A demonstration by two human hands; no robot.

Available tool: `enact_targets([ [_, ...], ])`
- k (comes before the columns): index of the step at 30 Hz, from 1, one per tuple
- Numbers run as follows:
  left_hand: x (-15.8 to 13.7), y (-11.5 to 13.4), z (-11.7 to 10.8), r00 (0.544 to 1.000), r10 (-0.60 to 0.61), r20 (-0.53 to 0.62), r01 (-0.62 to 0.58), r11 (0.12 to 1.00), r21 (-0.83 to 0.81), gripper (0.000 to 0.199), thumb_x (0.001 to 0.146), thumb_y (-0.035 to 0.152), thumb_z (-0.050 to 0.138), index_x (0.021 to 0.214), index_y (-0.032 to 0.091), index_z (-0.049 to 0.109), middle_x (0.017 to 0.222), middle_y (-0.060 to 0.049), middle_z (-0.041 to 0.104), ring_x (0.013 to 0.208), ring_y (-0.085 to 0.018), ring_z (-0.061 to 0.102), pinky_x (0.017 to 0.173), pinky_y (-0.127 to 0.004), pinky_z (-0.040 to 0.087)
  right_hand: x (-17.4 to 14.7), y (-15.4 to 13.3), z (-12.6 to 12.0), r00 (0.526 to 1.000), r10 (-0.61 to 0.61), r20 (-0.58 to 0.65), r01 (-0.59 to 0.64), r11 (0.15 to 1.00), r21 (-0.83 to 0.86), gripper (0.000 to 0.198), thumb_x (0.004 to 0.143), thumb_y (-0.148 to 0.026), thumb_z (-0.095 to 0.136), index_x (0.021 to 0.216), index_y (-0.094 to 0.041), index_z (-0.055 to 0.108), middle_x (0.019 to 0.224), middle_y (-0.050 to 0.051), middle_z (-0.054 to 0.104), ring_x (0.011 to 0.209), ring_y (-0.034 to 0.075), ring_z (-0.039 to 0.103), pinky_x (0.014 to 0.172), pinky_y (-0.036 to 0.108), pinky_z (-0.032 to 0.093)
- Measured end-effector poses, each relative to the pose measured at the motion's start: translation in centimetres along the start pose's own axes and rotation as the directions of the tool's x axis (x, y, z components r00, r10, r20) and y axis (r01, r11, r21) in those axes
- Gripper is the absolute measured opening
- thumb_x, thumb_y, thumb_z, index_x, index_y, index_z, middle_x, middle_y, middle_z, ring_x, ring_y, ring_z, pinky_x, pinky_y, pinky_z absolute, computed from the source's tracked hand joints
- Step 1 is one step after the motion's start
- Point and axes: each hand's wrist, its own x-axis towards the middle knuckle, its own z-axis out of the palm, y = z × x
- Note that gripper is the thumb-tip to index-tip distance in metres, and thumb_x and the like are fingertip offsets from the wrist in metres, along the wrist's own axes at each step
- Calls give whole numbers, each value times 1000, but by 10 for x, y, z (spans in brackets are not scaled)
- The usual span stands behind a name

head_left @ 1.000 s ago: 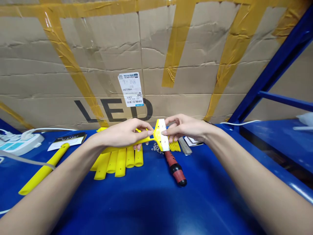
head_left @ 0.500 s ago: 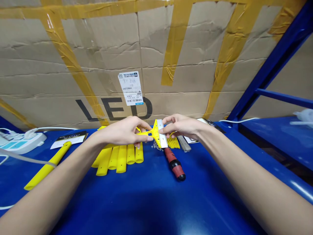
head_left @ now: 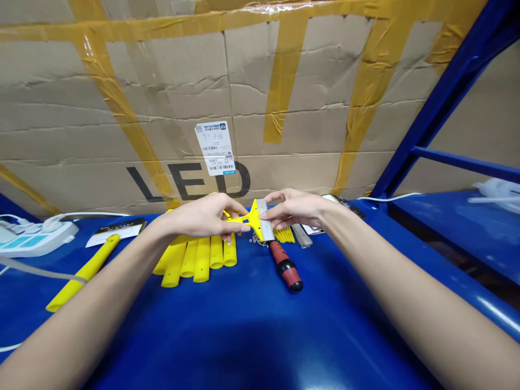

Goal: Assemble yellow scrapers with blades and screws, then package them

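My left hand (head_left: pixel 211 216) pinches the yellow stem of a scraper head (head_left: pixel 254 218), which is held up over the blue table. A flat metal blade (head_left: pixel 267 221) lies along the wide end of that head, and my right hand (head_left: pixel 294 210) grips the blade between thumb and fingers. Below the blade rests a screwdriver (head_left: pixel 287 268) with a red and black handle, its tip hidden. Several small screws (head_left: pixel 255 238) are scattered behind it. Yellow tube handles (head_left: pixel 202 262) lie in a row under my left hand.
More yellow scraper heads (head_left: pixel 285 234) and a stack of metal blades (head_left: pixel 301 236) lie behind my right hand. A single yellow handle (head_left: pixel 83 273) and a white power strip (head_left: pixel 40 238) are at left. A large cardboard box (head_left: pixel 162 97) walls off the back; a blue frame post (head_left: pixel 430 103) rises at right.
The view has shifted slightly. Both hands keep their hold on the scraper head and blade, with hardly any movement between them.
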Motion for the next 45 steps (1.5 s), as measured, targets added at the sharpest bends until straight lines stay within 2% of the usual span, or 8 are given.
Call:
enact_targets([
  [3, -2, 2, 0, 1000, -6, -3, 6, 1000, -8, 53, 86, 59, 61, 121, 20, 71, 73, -4, 75, 68, -21, 70, 58, -26, 48, 0, 0, 0, 1000, -11, 19, 12, 1000, -17, 44, 74, -19, 85, 109, -18, 58, 76, 2, 74, 56, 8, 67, 57, 15, 58],
  [8, -3, 2, 0, 1000, 1, -5, -1, 1000, -22, 53, 87, 59, 60, 121, 20, 70, 76, -5, 76, 69, -21, 71, 59, -26, 48, -1, -1, 0, 998, -41, 40, 45, 994, -95, 38, 81, -45, 78, 103, -17, 64, 79, 6, 75, 60, 10, 69, 57, 16, 58],
  [12, 0, -2, 1, 1000, -30, -6, 30, 1000, 0, 61, 86, 63, 61, 126, 18, 67, 79, -6, 78, 73, -22, 72, 60, -26, 48, -3, -4, -12, 985, -61, -160, 8, 951, -309, 50, 90, -61, 60, 110, -16, 65, 85, 12, 77, 70, 16, 73, 57, 21, 58],
  [15, 3, -4, 1, 997, -75, 4, 75, 997, 24, 70, 84, 65, 62, 134, 16, 62, 82, -7, 79, 76, -23, 72, 62, -27, 48, -2, -4, -27, 934, -103, -342, -132, 792, -597, 36, 88, -49, 67, 97, -14, 68, 88, 14, 77, 74, 19, 74, 60, 24, 58],
  [17, 5, -4, 2, 997, -75, 24, 74, 996, 41, 68, 85, 65, 61, 132, 16, 63, 82, -7, 79, 76, -23, 72, 60, -27, 47, 0, -1, -33, 924, -91, -370, -204, 702, -682, 22, 81, -33, 76, 91, -15, 70, 81, 12, 77, 75, 22, 75, 60, 25, 58],
  [22, 4, -1, 3, 997, -67, 21, 66, 995, 69, 62, 86, 60, 63, 129, 16, 65, 84, -7, 80, 75, -21, 72, 59, -27, 47, 4, 5, -29, 942, -9, -334, -245, 661, -710, 28, 70, -16, 80, 97, -16, 72, 68, 5, 74, 68, 22, 75, 52, 24, 54],
  [38, 6, -3, 3, 998, -55, 26, 52, 995, 79, 56, 86, 60, 62, 126, 19, 67, 83, -2, 79, 73, -19, 71, 58, -25, 46, 7, 8, -23, 947, 25, -321, -230, 750, -620, 30, 63, -4, 77, 88, -18, 68, 55, 3, 69, 64, 24, 74, 50, 25, 56],
  [45, 8, -6, 5, 996, -70, 53, 66, 995, 69, 52, 87, 60, 61, 120, 20, 69, 81, -2, 78, 72, -19, 72, 57, -25, 46, 6, 10, -26, 950, 63, -307, -238, 783, -574, 30, 67, -4, 74, 92, -18, 65, 51, 2, 68, 62, 23, 74, 50, 24, 56],
])
